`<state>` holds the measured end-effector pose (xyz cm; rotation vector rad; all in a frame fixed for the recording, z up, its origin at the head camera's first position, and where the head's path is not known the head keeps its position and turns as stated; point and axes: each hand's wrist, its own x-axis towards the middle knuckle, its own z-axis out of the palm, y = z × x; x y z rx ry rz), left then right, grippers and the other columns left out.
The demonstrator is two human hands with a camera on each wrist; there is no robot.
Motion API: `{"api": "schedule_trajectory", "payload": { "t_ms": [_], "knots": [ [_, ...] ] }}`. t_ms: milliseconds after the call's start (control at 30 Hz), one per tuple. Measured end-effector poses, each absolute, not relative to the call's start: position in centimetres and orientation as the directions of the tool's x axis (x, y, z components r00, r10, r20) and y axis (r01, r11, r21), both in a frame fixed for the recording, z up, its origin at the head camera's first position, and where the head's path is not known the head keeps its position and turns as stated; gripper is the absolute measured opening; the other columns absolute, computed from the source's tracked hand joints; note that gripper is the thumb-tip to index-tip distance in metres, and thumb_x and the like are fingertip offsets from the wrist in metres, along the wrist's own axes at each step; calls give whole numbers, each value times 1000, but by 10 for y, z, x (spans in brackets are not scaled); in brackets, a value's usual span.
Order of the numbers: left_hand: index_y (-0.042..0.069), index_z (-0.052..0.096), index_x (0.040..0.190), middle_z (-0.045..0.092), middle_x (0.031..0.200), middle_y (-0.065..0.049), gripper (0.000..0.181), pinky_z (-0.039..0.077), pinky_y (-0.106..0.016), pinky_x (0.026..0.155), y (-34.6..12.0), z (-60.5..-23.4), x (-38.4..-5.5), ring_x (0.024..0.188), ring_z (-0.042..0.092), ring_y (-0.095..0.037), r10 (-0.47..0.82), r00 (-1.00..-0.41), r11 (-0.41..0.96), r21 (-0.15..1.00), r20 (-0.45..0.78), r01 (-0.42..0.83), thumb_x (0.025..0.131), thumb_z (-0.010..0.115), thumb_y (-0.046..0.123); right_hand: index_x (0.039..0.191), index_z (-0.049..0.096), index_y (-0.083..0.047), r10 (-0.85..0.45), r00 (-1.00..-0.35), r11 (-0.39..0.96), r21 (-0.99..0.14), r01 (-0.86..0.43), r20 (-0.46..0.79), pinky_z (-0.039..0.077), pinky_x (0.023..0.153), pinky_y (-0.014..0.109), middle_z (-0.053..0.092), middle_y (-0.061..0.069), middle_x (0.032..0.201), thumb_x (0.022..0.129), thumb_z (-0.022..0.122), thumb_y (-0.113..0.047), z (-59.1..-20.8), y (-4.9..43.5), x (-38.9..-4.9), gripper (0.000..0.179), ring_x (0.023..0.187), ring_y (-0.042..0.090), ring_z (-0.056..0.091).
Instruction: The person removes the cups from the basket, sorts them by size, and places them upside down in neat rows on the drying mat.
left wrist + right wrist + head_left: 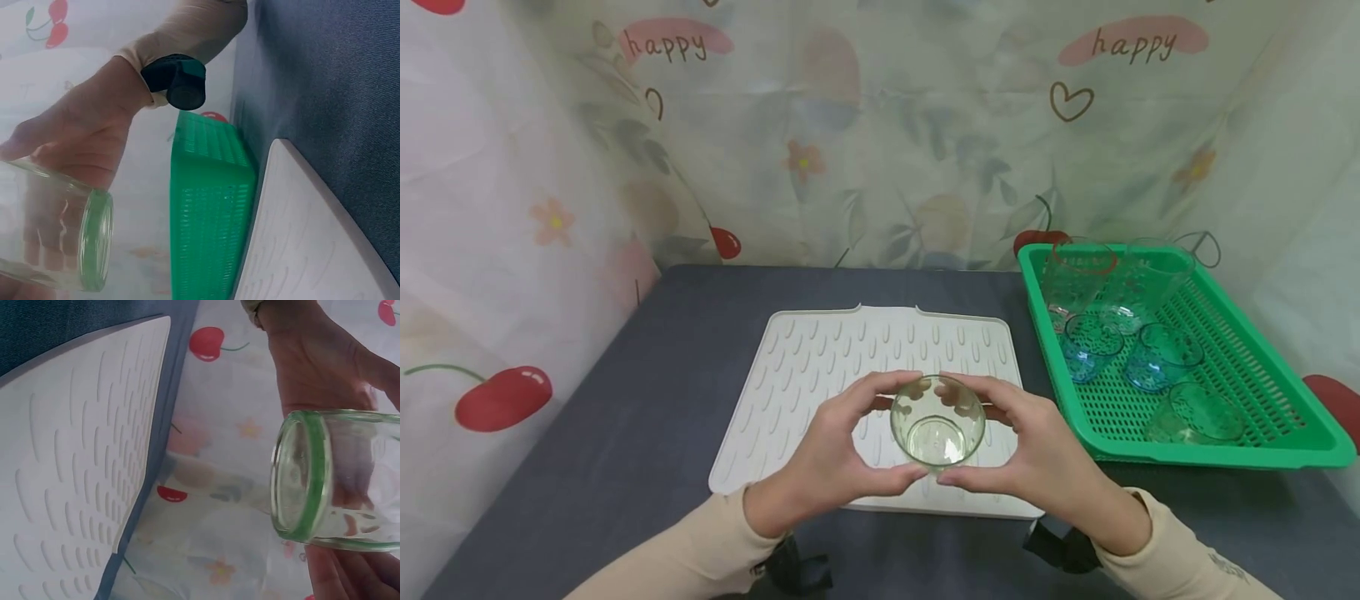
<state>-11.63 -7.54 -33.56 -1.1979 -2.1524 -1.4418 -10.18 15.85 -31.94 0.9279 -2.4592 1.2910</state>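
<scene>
Both hands hold one clear glass cup [937, 429] with a faint green tint, above the front part of a white ridged mat [880, 337]. My left hand [831, 450] grips its left side, thumb at the near rim and fingers at the far side. From the opposite side, my right hand [1033, 442] grips it the same way. In the left wrist view the cup's thick green base [97, 240] shows above the mat, apart from it. The right wrist view also shows the glass cup [337, 481] raised off the mat.
A green plastic basket [1292, 375] stands to the right of the mat. It holds several glasses, among them two blue-based ones [1163, 358], a clear glass [1195, 417] and taller glasses [1078, 279] at the back. Dark cloth [647, 400] covers the table; a patterned curtain [865, 150] hangs behind.
</scene>
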Motion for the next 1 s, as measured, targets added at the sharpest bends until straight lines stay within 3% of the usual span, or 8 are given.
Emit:
{"api": "schedule_trajectory", "payload": {
  "t_ms": [267, 700, 1000],
  "knots": [
    [1, 49, 134, 59, 126, -14, 76, 54, -35, 90, -75, -329, -114, 113, 60, -20, 465, -578, 109, 605, 670, 789, 69, 86, 10, 129, 59, -16, -458, -792, 395, -706, -587, 403, 55, 87, 31, 67, -3, 120, 67, 90, -27, -327, 160, -104, 70, 107, 10, 64],
    [2, 48, 134, 60, 123, -13, 74, 54, -34, 90, -76, -324, -114, 113, 59, -20, 483, -569, 87, 610, 666, 788, 70, 84, 9, 127, 60, -18, -475, -817, 422, -731, -537, 326, 55, 88, 34, 66, -6, 120, 72, 86, -35, -334, 158, -104, 64, 105, 9, 65],
    [1, 46, 135, 60, 125, -17, 76, 54, -35, 88, -80, -325, -114, 117, 58, -22, 482, -605, 39, 674, 634, 738, 69, 83, 0, 126, 60, -17, -474, -825, 436, -732, -524, 308, 55, 87, 33, 66, -6, 119, 72, 86, -37, -330, 157, -104, 63, 104, 10, 66]
  ]
}}
